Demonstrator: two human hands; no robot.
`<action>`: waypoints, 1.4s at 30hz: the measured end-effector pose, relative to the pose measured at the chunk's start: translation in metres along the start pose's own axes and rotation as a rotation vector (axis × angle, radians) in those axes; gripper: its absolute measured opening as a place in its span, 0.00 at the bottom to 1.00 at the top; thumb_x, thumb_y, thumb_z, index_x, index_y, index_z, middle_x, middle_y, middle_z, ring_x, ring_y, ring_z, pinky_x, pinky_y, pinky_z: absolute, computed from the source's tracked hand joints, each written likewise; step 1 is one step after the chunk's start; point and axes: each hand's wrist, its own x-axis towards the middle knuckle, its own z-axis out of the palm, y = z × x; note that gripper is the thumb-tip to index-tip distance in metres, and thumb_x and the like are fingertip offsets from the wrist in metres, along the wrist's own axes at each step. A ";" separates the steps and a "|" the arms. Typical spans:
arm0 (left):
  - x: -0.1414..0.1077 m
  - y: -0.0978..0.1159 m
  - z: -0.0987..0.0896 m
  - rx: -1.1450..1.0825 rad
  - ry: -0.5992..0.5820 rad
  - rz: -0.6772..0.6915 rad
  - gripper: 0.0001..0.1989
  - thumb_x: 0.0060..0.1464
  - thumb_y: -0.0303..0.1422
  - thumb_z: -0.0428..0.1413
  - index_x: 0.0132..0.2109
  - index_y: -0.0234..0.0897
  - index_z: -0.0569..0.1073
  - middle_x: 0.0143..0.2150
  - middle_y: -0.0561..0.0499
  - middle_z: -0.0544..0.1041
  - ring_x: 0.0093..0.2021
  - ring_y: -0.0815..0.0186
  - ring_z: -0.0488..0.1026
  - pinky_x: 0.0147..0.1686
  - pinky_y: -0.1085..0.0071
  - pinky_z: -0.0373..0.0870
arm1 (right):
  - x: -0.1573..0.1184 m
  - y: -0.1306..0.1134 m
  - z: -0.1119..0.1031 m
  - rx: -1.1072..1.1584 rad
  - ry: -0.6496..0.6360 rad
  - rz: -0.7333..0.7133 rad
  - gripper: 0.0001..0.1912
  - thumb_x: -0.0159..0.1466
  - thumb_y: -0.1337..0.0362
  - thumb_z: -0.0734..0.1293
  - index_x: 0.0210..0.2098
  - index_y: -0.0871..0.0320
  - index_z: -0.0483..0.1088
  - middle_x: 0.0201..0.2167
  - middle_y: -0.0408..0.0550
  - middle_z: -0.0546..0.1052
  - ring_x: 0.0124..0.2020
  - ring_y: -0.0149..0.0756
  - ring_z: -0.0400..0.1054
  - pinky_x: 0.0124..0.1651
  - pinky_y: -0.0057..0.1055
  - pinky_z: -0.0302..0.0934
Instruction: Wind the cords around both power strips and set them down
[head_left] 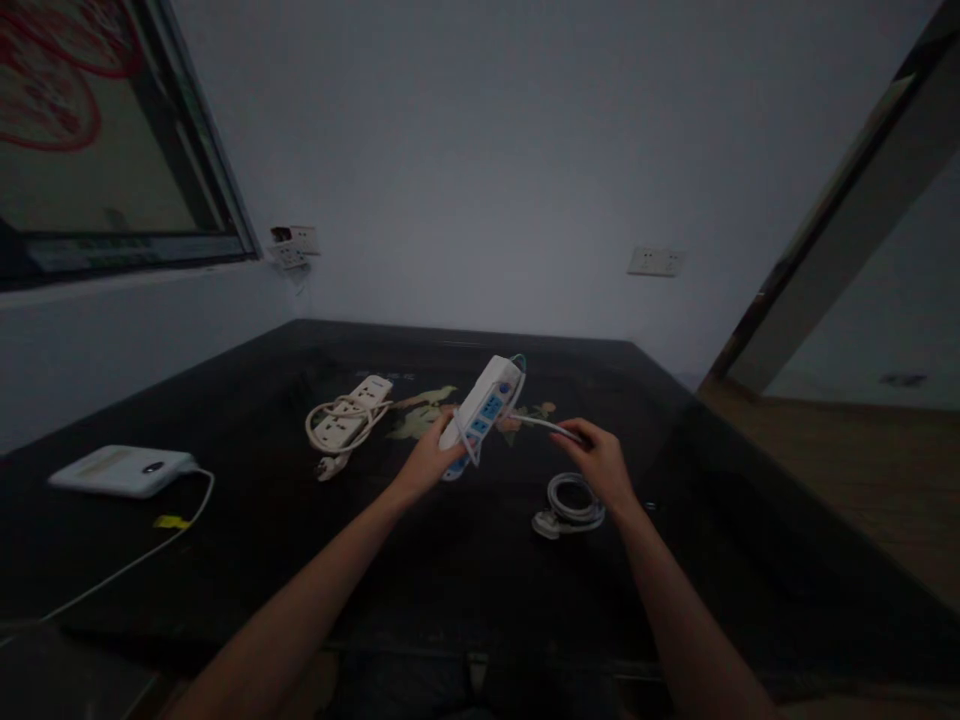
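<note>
A white power strip with blue sockets (489, 408) is held tilted above the black table, my left hand (435, 450) closed around its lower end. White cord loops around the strip's body. Off to its right, my right hand (592, 455) pinches a length of the white power cord (536, 422) that runs from the strip. Below that hand a coiled grey-white cable with a plug (574, 505) lies on the table. Left of my left hand rests a second, cream power strip (349, 415), its own cord wound about it and its plug at the near end.
At the left of the black table (450, 590) lies a white flat device (124, 470) with a cable running to the near left edge. A yellow tag (171, 522) is beside that cable. Wall sockets (655, 262) are behind the table, and a window (112, 140) is at left.
</note>
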 end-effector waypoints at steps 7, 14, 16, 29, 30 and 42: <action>0.012 -0.021 -0.009 0.069 0.179 -0.101 0.36 0.43 0.37 0.62 0.59 0.35 0.61 0.58 0.40 0.67 0.55 0.52 0.67 0.54 0.58 0.61 | 0.003 0.000 -0.016 0.177 0.133 0.052 0.12 0.51 0.56 0.72 0.25 0.59 0.73 0.20 0.41 0.69 0.22 0.29 0.58 0.24 0.26 0.50; 0.000 -0.020 -0.011 0.231 -0.131 -0.107 0.29 0.38 0.39 0.65 0.48 0.35 0.67 0.39 0.45 0.76 0.39 0.56 0.74 0.37 0.65 0.68 | 0.009 0.008 -0.020 0.388 0.464 0.032 0.15 0.59 0.50 0.65 0.31 0.56 0.64 0.21 0.37 0.62 0.18 0.24 0.49 0.20 0.24 0.43; -0.005 -0.014 -0.011 0.259 -0.281 -0.082 0.26 0.38 0.39 0.64 0.45 0.36 0.68 0.36 0.48 0.76 0.37 0.58 0.74 0.33 0.69 0.67 | 0.011 0.009 -0.021 0.409 0.504 0.027 0.16 0.59 0.48 0.64 0.30 0.55 0.62 0.18 0.34 0.57 0.16 0.24 0.46 0.19 0.24 0.41; -0.010 0.015 -0.018 -0.326 -0.352 -0.162 0.28 0.39 0.42 0.65 0.47 0.33 0.72 0.38 0.45 0.78 0.35 0.61 0.75 0.33 0.71 0.69 | 0.010 0.017 -0.021 0.199 0.362 0.058 0.15 0.60 0.51 0.64 0.33 0.58 0.68 0.18 0.38 0.63 0.20 0.28 0.56 0.22 0.25 0.49; -0.010 0.014 -0.017 -0.382 -0.276 -0.175 0.30 0.39 0.42 0.65 0.49 0.33 0.71 0.38 0.44 0.78 0.35 0.60 0.75 0.33 0.70 0.70 | 0.008 0.016 -0.019 0.159 0.319 0.053 0.15 0.60 0.52 0.64 0.34 0.58 0.70 0.19 0.39 0.64 0.21 0.29 0.58 0.23 0.25 0.51; -0.001 0.007 -0.007 -0.513 0.076 -0.265 0.21 0.51 0.37 0.58 0.51 0.32 0.68 0.40 0.42 0.79 0.28 0.64 0.76 0.23 0.72 0.73 | 0.002 0.036 0.008 -0.175 -0.061 -0.004 0.16 0.60 0.61 0.63 0.46 0.56 0.73 0.40 0.50 0.79 0.40 0.43 0.73 0.44 0.38 0.64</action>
